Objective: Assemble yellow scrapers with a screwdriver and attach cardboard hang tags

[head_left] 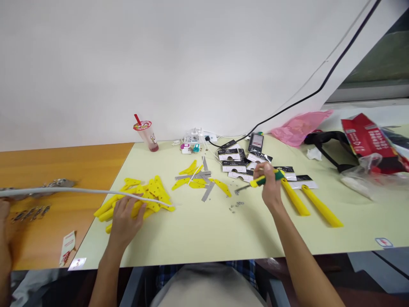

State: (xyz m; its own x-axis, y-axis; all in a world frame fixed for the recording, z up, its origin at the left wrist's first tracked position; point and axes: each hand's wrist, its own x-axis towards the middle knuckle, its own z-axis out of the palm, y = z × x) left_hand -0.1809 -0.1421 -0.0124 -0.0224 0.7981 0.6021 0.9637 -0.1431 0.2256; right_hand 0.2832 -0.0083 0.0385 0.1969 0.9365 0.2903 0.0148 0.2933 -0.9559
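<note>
My left hand [126, 217] reaches into a pile of yellow plastic handle pieces [158, 189], its thumb and fingers closed round one of them. A pale cable [79, 190] crosses the view in front of that hand. My right hand [268, 183] grips a screwdriver [260, 181] with a yellow and green handle, its shaft pointing left and down. Its tip is at a small cluster of metal fasteners [237, 192]; whether it touches them I cannot tell. More small metal parts [238, 204] lie just below. Between my hands are flat yellow pieces [223, 186] and grey metal strips [208, 191].
Two long yellow handles [322, 207] lie right of my right hand, near black-and-white cards [234, 166]. Behind are a power strip [209, 137] and a drink cup [149, 136]. A red box [372, 143] and pink bag [298, 128] are far right. Another person's hand [4, 211] shows far left.
</note>
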